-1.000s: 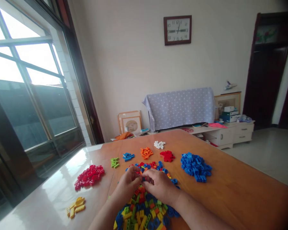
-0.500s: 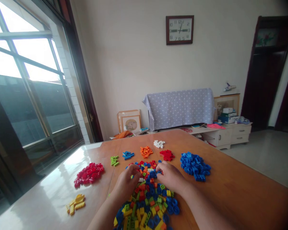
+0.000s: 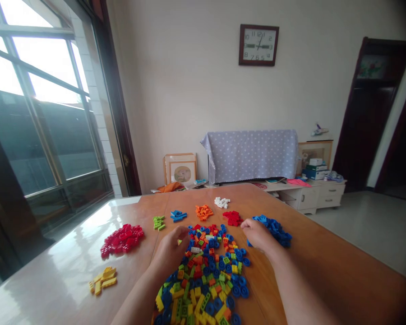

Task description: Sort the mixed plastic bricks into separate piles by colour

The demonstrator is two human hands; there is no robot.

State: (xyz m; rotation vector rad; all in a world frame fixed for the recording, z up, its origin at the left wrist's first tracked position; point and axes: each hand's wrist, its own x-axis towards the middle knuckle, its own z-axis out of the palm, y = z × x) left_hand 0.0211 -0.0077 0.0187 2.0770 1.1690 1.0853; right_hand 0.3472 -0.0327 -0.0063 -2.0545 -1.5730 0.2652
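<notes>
A mixed heap of toy building bricks (image 3: 203, 284) in yellow, green, blue, red and orange spreads across the table in front of me. At its upper left edge is my left hand (image 3: 172, 246), fingers curled in; a bit of green shows by the fingertips, and I cannot tell whether it is held. My right hand (image 3: 259, 234) is beside the heap of blue bricks (image 3: 274, 229), partly covering it. Its fingers are bent together, and what is in them is hidden. Just left of that hand lies a small pile of red bricks (image 3: 233, 218).
Sorted piles surround the mixed heap: dark red pieces (image 3: 123, 240), yellow bricks (image 3: 103, 280), green bricks (image 3: 159, 222), light blue bricks (image 3: 178, 216), orange bricks (image 3: 203, 212) and white bricks (image 3: 222, 202). The wooden table (image 3: 311, 280) ends before a low white cabinet (image 3: 320, 198).
My right hand has moved right, from the top of the mixed heap to the blue pile. My left hand has drawn slightly left, uncovering more of the heap. The view has shifted slightly.
</notes>
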